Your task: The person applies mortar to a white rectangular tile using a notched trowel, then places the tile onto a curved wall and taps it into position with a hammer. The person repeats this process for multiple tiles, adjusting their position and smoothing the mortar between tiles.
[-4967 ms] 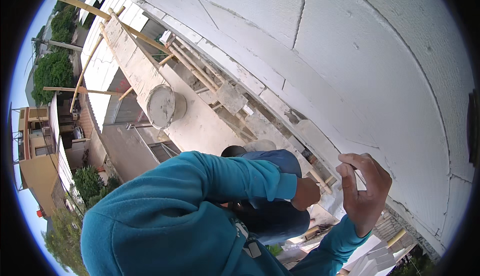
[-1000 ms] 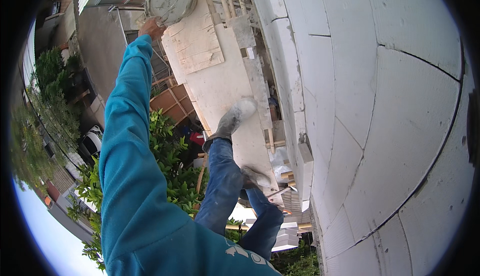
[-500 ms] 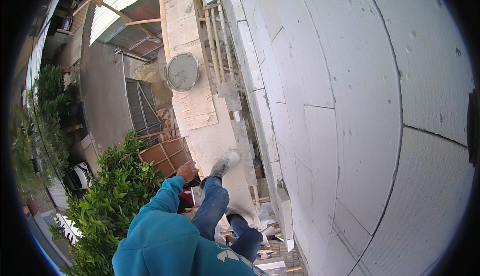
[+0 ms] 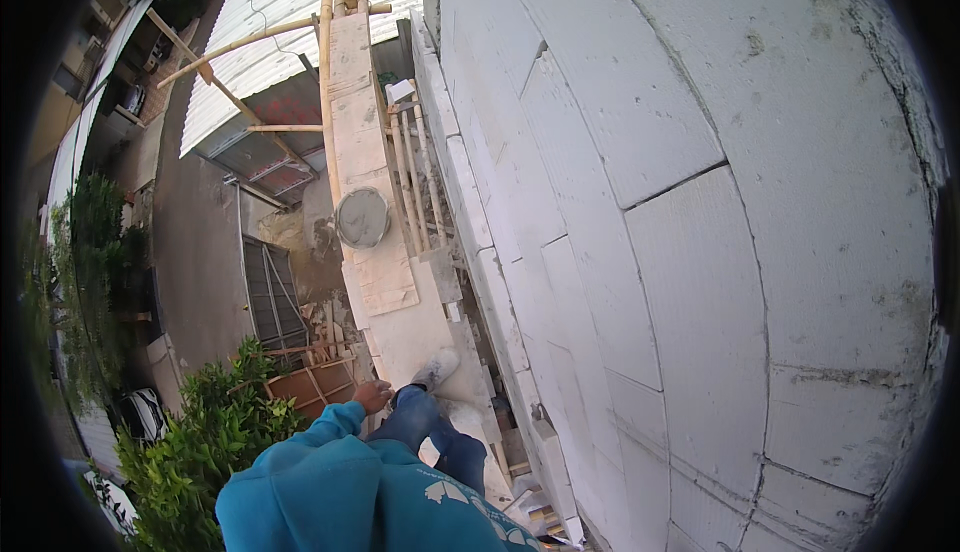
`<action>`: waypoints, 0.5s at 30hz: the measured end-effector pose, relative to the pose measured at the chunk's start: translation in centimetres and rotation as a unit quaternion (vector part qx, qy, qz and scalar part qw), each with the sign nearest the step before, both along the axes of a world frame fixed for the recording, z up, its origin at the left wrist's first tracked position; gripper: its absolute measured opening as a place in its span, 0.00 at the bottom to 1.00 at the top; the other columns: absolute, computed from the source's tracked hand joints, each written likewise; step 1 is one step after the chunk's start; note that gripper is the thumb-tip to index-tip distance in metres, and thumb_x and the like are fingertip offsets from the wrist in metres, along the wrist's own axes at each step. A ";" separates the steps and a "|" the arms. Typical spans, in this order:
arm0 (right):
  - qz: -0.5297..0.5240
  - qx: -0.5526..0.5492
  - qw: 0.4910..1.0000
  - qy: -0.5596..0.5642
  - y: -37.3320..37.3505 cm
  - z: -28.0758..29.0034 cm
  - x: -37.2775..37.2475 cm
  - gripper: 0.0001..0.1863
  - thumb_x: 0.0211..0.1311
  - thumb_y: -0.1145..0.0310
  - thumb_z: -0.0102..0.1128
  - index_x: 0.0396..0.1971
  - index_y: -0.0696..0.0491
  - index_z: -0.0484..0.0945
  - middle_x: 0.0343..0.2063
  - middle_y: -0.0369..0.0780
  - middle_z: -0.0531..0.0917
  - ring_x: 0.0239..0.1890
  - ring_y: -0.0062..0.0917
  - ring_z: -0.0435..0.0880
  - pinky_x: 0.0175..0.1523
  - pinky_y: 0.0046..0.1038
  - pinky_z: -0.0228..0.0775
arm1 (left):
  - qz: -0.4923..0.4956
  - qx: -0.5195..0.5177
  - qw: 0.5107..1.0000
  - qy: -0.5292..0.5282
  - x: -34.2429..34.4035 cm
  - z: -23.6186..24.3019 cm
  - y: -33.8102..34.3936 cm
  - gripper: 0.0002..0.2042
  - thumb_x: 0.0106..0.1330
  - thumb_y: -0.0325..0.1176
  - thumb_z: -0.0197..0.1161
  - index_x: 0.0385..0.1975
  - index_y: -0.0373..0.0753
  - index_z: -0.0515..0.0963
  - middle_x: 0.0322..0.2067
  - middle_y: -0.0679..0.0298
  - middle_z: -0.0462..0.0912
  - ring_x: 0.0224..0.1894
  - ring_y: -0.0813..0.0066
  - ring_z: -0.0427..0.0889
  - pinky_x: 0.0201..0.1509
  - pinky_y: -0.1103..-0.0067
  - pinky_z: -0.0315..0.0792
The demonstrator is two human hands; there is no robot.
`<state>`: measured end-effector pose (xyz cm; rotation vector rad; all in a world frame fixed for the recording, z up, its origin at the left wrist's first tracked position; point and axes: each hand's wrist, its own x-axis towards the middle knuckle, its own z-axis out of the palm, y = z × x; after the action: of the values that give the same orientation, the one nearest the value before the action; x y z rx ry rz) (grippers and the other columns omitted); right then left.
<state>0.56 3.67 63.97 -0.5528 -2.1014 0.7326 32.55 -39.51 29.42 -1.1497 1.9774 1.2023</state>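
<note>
My left hand (image 4: 373, 395) hangs low beside my left knee, over the outer edge of the plank walkway (image 4: 440, 322). Nothing shows in it, and its fingers look loosely open. My right hand is out of the picture. A round bucket (image 4: 362, 218) filled with grey mortar stands ahead of me on the planks, out of my hand's reach. One of my feet, in a dusty grey boot (image 4: 436, 368), is on the walkway; the other is hidden below my legs.
A pale block wall (image 4: 700, 262) runs along my right. Bamboo poles (image 4: 406, 172) lie in the gap between planks and wall. Bamboo scaffolding (image 4: 326, 92) edges the walkway. Leafy branches (image 4: 210, 442), a corrugated roof (image 4: 300, 12) and the ground lie below on the left.
My view has shifted, so the bucket and walkway sit lower in the picture and more roof shows ahead. My legs have changed stance, and my left hand stays beside my knee.
</note>
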 end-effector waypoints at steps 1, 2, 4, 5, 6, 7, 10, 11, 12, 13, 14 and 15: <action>-0.005 -0.003 1.000 0.000 1.0 0.6 0.5 0.16 0.68 0.68 0.47 0.50 0.59 0.64 0.43 0.50 0.72 0.44 0.41 0.72 0.51 0.40 0.66 | 0.000 0.006 1.000 0.013 0.0 0.3 0.4 0.23 0.65 0.49 0.52 0.51 0.39 0.77 0.50 0.52 0.79 0.53 0.53 0.76 0.60 0.67 0.67; -0.010 -0.006 1.000 0.000 2.0 1.3 1.0 0.15 0.68 0.68 0.47 0.50 0.59 0.64 0.43 0.51 0.72 0.44 0.41 0.72 0.51 0.40 0.66 | 0.001 0.012 1.000 0.026 0.0 0.8 0.8 0.23 0.65 0.49 0.51 0.51 0.39 0.77 0.50 0.52 0.79 0.53 0.53 0.76 0.60 0.67 0.67; -0.020 -0.013 1.000 0.005 4.1 2.4 2.1 0.15 0.68 0.68 0.47 0.50 0.60 0.64 0.42 0.51 0.72 0.43 0.42 0.72 0.51 0.40 0.65 | 0.003 0.021 0.999 0.030 -0.1 2.6 1.8 0.22 0.66 0.48 0.51 0.49 0.39 0.78 0.49 0.51 0.79 0.52 0.53 0.77 0.59 0.66 0.68; -0.024 -0.016 1.000 0.008 5.2 3.1 2.7 0.15 0.68 0.68 0.46 0.50 0.60 0.64 0.42 0.51 0.72 0.43 0.42 0.72 0.51 0.40 0.65 | 0.003 0.027 0.999 0.033 -0.1 3.5 2.3 0.22 0.66 0.48 0.50 0.48 0.38 0.78 0.48 0.51 0.80 0.52 0.53 0.77 0.58 0.66 0.68; -0.027 -0.016 0.999 0.010 6.3 3.4 3.1 0.15 0.68 0.68 0.46 0.50 0.60 0.64 0.42 0.51 0.72 0.43 0.42 0.72 0.51 0.40 0.65 | -0.004 0.040 0.999 0.035 -0.1 4.1 2.6 0.22 0.66 0.48 0.49 0.47 0.38 0.79 0.48 0.50 0.80 0.51 0.53 0.77 0.57 0.65 0.68; -0.028 -0.013 0.999 0.008 7.6 3.7 3.6 0.15 0.68 0.68 0.46 0.50 0.60 0.64 0.42 0.51 0.72 0.43 0.42 0.72 0.51 0.40 0.65 | -0.012 0.052 0.998 0.037 0.1 4.8 3.0 0.22 0.67 0.49 0.48 0.46 0.37 0.79 0.47 0.50 0.80 0.51 0.52 0.77 0.57 0.64 0.68; -0.006 0.007 1.000 -0.009 11.7 2.4 3.4 0.15 0.69 0.61 0.47 0.43 0.57 0.65 0.37 0.47 0.74 0.34 0.32 0.77 0.39 0.31 0.76 | -0.049 0.042 0.998 0.021 3.1 4.4 4.4 0.24 0.68 0.50 0.45 0.44 0.37 0.79 0.46 0.48 0.80 0.49 0.49 0.77 0.55 0.62 0.67; 0.005 0.016 1.000 -0.019 12.6 1.7 3.2 0.16 0.70 0.57 0.48 0.40 0.56 0.65 0.34 0.45 0.75 0.30 0.27 0.80 0.32 0.27 0.82 | -0.061 0.032 0.998 0.011 4.7 4.1 5.1 0.24 0.68 0.51 0.44 0.44 0.36 0.79 0.45 0.47 0.80 0.49 0.48 0.77 0.55 0.61 0.67; 0.006 0.023 1.000 -0.013 12.8 1.9 3.6 0.15 0.70 0.57 0.47 0.39 0.56 0.65 0.33 0.44 0.75 0.29 0.26 0.79 0.30 0.25 0.80 | -0.071 0.047 0.996 0.004 3.9 4.6 5.4 0.26 0.69 0.52 0.42 0.45 0.36 0.79 0.45 0.45 0.79 0.50 0.46 0.76 0.56 0.61 0.66; 0.009 0.025 1.000 -0.010 12.5 2.0 3.5 0.15 0.71 0.56 0.46 0.38 0.55 0.65 0.33 0.44 0.75 0.29 0.25 0.78 0.28 0.24 0.79 | -0.071 0.045 0.996 0.009 3.6 5.1 5.4 0.26 0.68 0.52 0.43 0.45 0.36 0.79 0.45 0.45 0.79 0.50 0.46 0.76 0.56 0.61 0.66; 0.014 0.025 1.000 -0.010 12.4 1.9 3.5 0.15 0.71 0.56 0.45 0.37 0.54 0.64 0.32 0.43 0.75 0.28 0.24 0.77 0.27 0.23 0.77 | -0.071 0.040 0.997 0.011 3.6 5.5 5.3 0.26 0.68 0.52 0.43 0.45 0.36 0.79 0.45 0.44 0.79 0.50 0.45 0.76 0.57 0.61 0.66; 0.020 0.011 1.000 -0.014 12.3 1.8 3.4 0.14 0.71 0.56 0.45 0.37 0.54 0.64 0.32 0.43 0.75 0.28 0.24 0.77 0.26 0.23 0.77 | -0.069 0.036 0.997 0.013 3.9 5.7 5.1 0.26 0.68 0.52 0.43 0.45 0.36 0.79 0.45 0.44 0.79 0.50 0.45 0.75 0.57 0.61 0.66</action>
<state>3.98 15.92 65.80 -0.5131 -2.1489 0.7281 36.50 -34.40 35.14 -0.9499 1.9821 1.2109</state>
